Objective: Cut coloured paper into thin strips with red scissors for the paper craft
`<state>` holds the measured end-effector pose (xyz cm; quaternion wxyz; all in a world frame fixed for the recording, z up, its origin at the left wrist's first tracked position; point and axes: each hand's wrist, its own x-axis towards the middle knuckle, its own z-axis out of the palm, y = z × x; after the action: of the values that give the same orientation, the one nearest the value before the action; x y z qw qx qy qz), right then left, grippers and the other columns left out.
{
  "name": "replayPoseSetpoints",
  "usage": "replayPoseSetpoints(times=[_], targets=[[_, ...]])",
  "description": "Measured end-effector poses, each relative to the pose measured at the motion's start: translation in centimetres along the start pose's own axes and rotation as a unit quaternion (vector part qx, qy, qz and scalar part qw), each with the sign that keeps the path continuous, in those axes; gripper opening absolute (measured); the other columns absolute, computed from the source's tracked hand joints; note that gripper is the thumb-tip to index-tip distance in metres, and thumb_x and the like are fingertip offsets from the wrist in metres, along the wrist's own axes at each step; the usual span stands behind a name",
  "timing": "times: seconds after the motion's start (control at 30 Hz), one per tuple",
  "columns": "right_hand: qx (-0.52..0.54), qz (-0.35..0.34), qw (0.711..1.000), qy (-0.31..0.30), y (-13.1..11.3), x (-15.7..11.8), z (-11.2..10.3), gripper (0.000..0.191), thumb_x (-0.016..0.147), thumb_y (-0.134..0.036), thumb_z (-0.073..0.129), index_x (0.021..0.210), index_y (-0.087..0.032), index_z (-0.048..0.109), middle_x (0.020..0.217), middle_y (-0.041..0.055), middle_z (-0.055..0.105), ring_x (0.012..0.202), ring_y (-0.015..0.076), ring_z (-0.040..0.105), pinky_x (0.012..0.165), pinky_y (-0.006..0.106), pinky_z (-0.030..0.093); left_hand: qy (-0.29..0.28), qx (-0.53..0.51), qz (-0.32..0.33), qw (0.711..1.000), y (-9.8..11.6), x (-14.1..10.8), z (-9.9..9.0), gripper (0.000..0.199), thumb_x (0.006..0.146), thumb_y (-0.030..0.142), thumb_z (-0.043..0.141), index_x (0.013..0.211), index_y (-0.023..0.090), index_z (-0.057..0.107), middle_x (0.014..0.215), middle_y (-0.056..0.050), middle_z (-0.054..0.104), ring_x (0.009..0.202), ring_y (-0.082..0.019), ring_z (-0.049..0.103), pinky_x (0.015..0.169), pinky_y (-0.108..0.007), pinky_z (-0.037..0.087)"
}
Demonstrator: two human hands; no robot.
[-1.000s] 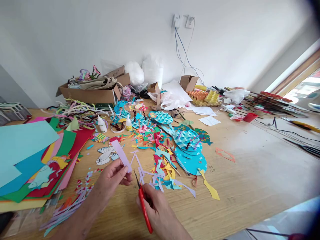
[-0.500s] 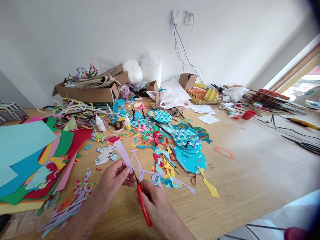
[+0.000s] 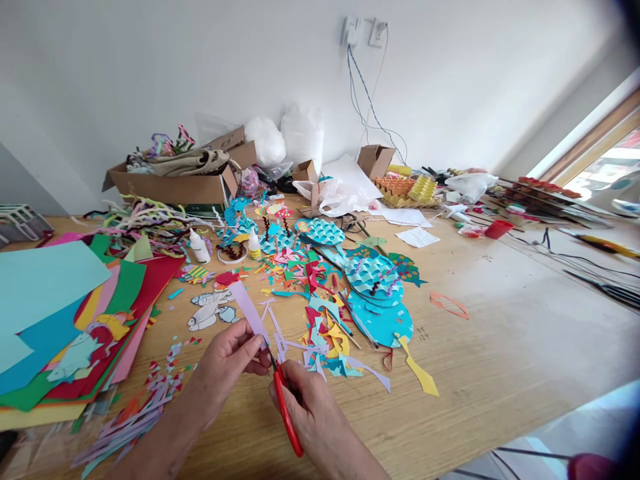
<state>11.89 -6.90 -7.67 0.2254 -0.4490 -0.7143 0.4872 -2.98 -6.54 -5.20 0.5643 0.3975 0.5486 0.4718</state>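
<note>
My left hand (image 3: 237, 353) pinches the lower end of a light purple paper strip (image 3: 246, 307), which points up and away. Red-handled scissors (image 3: 286, 410) are gripped in my right hand (image 3: 307, 393), their tips at the strip's lower end beside my left fingertips. Thin purple offcuts (image 3: 277, 333) lie on the table just beyond my hands. A bundle of narrow purple strips (image 3: 127, 427) lies left of my left forearm. Drawn fish cutouts (image 3: 213, 310) rest past my left hand.
Coloured paper sheets (image 3: 45, 280) are stacked at left. Blue round fish pieces (image 3: 383, 320) and mixed scraps (image 3: 320, 320) lie ahead. Farther back are glue bottles (image 3: 200, 247), a cardboard box (image 3: 170, 187) and egg trays (image 3: 400, 189). A red cup (image 3: 499, 229) stands at right.
</note>
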Motion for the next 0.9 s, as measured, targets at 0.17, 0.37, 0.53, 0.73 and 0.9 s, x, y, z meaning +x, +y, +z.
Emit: replayPoseSetpoints(times=[0.17,0.37,0.53,0.73,0.9], targets=[[0.0,-0.002,1.0,0.002,0.07,-0.17,0.02,0.025,0.085,-0.03,0.036,0.062,-0.019,0.037,0.055,-0.0056,0.036,0.052,0.0093,0.031,0.047,0.02,0.024,-0.002,0.0,-0.003,1.0,0.16,0.01,0.07,0.011,0.069,0.028,0.058,0.074,0.018,0.06,0.061,0.003,0.059,0.059,-0.013,0.056,0.055,-0.025,0.049],[0.011,-0.012,1.0,0.009,0.31,-0.32,0.26,0.027,0.084,-0.031,0.035,0.06,-0.019,0.034,0.054,-0.0057,0.033,0.052,0.0092,0.029,0.046,0.021,0.023,-0.008,-0.004,-0.004,1.0,0.13,-0.13,0.05,0.01,0.07,0.027,0.057,0.072,0.017,0.061,0.059,0.002,0.06,0.058,-0.013,0.055,0.054,-0.024,0.049],[-0.007,-0.015,1.0,0.014,0.72,-0.33,0.32,0.027,0.084,-0.03,0.036,0.059,-0.019,0.034,0.054,-0.0054,0.033,0.052,0.0091,0.03,0.046,0.021,0.023,-0.007,0.0,0.005,1.0,0.31,-0.04,-0.21,0.012,0.072,0.028,0.057,0.066,0.017,0.059,0.058,0.002,0.059,0.058,-0.013,0.056,0.055,-0.025,0.05],[0.004,-0.013,1.0,0.009,0.74,-0.29,0.38,0.026,0.084,-0.029,0.037,0.06,-0.019,0.036,0.054,-0.0054,0.034,0.052,0.0093,0.03,0.047,0.021,0.023,-0.014,0.0,0.0,1.0,0.34,-0.03,-0.2,0.014,0.074,0.028,0.055,0.065,0.017,0.058,0.057,0.002,0.059,0.058,-0.013,0.056,0.055,-0.025,0.049],[0.016,-0.02,1.0,0.009,0.43,-0.28,0.32,0.026,0.085,-0.029,0.036,0.061,-0.019,0.037,0.055,-0.0055,0.034,0.053,0.0093,0.031,0.048,0.021,0.024,-0.027,-0.021,-0.014,0.999,0.33,-0.29,0.25,0.013,0.071,0.029,0.057,0.066,0.016,0.059,0.058,0.002,0.058,0.056,-0.013,0.055,0.053,-0.025,0.048]])
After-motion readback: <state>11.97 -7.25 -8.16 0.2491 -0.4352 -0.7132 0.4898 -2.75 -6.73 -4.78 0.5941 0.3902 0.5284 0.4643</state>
